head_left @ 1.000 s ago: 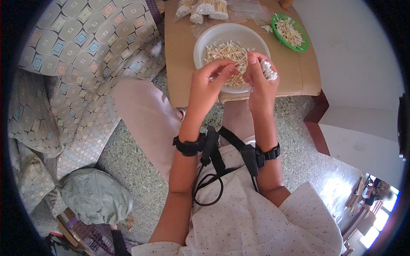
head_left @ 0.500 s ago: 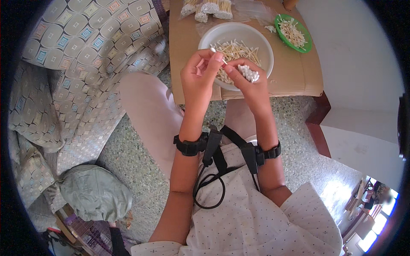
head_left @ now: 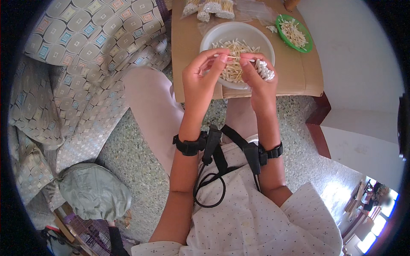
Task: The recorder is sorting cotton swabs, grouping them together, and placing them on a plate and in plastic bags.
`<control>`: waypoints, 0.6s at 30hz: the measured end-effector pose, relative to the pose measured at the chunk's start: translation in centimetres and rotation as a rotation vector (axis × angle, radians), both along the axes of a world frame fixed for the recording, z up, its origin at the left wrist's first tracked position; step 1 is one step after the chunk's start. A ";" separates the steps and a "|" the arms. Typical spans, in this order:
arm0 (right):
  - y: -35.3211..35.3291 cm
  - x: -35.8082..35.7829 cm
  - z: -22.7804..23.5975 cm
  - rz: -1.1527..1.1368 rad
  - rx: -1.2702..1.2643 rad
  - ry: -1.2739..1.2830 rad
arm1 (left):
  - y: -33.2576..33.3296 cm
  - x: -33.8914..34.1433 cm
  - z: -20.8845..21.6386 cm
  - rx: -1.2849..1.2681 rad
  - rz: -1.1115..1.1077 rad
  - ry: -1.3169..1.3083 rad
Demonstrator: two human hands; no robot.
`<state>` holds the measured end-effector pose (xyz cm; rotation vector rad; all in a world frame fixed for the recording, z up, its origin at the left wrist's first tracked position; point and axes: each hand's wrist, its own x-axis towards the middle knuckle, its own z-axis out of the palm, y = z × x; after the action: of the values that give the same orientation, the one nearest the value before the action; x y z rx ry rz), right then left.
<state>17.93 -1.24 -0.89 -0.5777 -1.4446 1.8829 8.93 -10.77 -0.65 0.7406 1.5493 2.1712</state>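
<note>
Between my two hands a single cotton swab (head_left: 234,57) stretches sideways over the white bowl. My left hand (head_left: 206,70) pinches its left end between thumb and fingertips. The thumb and forefinger of my right hand (head_left: 259,81) are at its other end. In the curled fingers of that right hand sits a bundle of cotton swabs (head_left: 265,70), white tips showing. Beneath the hands, the white bowl (head_left: 267,42) holds a loose heap of swabs (head_left: 232,74) with pale wooden sticks.
A green basket (head_left: 310,45) with more swabs stands at the right of the cardboard-topped table (head_left: 299,77). Bagged swab bundles (head_left: 211,9) lie at the far edge. Patterned cloth (head_left: 85,85) hangs at the left; a white wall (head_left: 350,64) rises at the right.
My right hand has moved slightly right, away from the left. The swab in my left hand has swung from slanting to nearly level, its stick now showing between the hands.
</note>
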 end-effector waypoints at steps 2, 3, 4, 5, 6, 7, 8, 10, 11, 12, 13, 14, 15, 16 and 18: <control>0.0 0.0 0.0 0.008 0.011 0.006 | 0.0 0.0 0.1 -0.015 0.021 0.018; 0.0 0.0 0.0 0.022 -0.038 0.031 | 0.0 0.0 0.0 -0.007 0.024 0.041; 0.0 0.0 -0.1 0.037 -0.087 0.055 | 0.0 0.0 0.0 0.000 0.026 0.064; 0.0 0.0 -0.2 0.037 -0.087 0.055 | 0.0 0.0 0.0 0.001 0.026 0.065; 0.1 0.0 -0.3 0.043 -0.136 0.092 | -0.2 0.0 0.0 -0.019 0.003 0.106; 0.1 0.0 -0.3 0.049 -0.186 0.129 | -0.3 0.1 0.0 -0.039 -0.020 0.147; 0.1 -0.1 -0.2 0.049 -0.186 0.130 | -0.4 0.2 0.1 -0.040 -0.019 0.148; -0.1 -0.3 0.2 0.049 -0.271 0.171 | -0.5 0.4 0.4 -0.110 0.031 0.329; 0.0 -0.3 -0.1 0.047 -0.269 0.172 | -0.3 0.5 0.4 -0.108 0.029 0.330; 0.0 -0.4 -0.6 0.039 -0.348 0.208 | -0.1 0.7 0.3 -0.131 0.080 0.517; 0.0 -0.4 -0.9 0.031 -0.427 0.245 | 0.1 0.8 0.3 -0.154 0.132 0.703; -0.2 -0.8 -0.8 0.030 -0.426 0.245 | 0.1 0.9 0.2 -0.153 0.131 0.703; -0.6 -1.3 -0.7 -0.011 -0.532 0.323 | 0.0 1.0 0.2 -0.192 0.122 0.873; -0.7 -1.5 -0.7 -0.051 -0.638 0.401 | 0.0 1.1 0.1 -0.230 0.112 1.043; -0.6 -1.5 -1.1 -0.030 -0.698 0.430 | 0.3 0.8 -0.1 -0.206 0.093 1.092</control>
<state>16.41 -1.85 -1.99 -0.4549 -0.4856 2.2995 9.77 -10.45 -0.76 1.9988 2.2392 1.6270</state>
